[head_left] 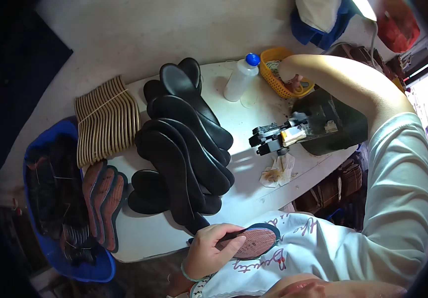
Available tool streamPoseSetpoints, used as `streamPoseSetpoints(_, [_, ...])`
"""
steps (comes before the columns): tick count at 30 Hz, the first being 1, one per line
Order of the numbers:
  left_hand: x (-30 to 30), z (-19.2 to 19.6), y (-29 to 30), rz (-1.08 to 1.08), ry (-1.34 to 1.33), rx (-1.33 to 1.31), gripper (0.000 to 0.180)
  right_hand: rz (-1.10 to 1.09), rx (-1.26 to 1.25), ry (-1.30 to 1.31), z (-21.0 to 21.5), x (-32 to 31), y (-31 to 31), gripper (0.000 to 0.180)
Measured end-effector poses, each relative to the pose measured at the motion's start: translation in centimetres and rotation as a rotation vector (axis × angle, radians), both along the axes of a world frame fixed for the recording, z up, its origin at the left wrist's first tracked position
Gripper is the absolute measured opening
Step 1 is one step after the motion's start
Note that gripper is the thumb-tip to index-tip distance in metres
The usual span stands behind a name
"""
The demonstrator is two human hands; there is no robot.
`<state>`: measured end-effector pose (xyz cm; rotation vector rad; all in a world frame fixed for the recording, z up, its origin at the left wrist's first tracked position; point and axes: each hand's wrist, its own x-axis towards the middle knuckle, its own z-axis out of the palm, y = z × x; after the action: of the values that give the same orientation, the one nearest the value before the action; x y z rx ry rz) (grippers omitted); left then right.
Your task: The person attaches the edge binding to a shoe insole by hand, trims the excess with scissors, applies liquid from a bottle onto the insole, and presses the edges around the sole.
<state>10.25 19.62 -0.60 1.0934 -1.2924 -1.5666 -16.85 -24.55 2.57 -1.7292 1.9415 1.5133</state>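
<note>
My left hand (209, 251) is closed on a shoe insole (257, 240) at the front edge of the table, thumb on its reddish-brown patterned face; a dark rim shows around it. Far off to the right, my right hand (292, 75) dips into a yellow plastic basket (271, 83) holding pale tangled bits. Its fingers are mostly hidden, so their grip cannot be made out. Beside the left hand lies a pile of black, smooth-faced insoles (167, 151). Several reddish-brown insoles (106, 203) overlap at the table's left edge.
A tied stack of tan-edged insoles (107, 121) stands at the back left, above a blue tub (97, 270) of dark pieces. A clear bottle (240, 79) with a blue cap stands near the basket. A black sewing-machine-like device (273, 138) sits right of centre, near stained paper (277, 171).
</note>
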Motion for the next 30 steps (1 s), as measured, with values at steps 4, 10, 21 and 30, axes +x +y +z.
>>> streamPoseSetpoints(4, [0.3,0.5,-0.4,-0.001,-0.003,-0.027,0.021,-0.082,0.042,-0.055,-2.2,-1.3,-1.1,0.02])
streamPoseSetpoints(10, [0.2,0.7,-1.0,0.006,0.02,-0.024,0.02,-0.454,-0.054,-0.117,-4.3,-6.3,-6.1,0.019])
streamPoseSetpoints(21, [0.4,1.4,-0.3,0.045,-0.067,-0.143,0.019,-0.363,-0.113,-0.169,-3.2,-4.9,-2.6,0.021])
streamPoseSetpoints(30, [0.7,1.8,-0.2,0.062,-0.061,-0.139,0.02,-0.405,0.095,0.062,0.3,-2.4,-4.9,0.035])
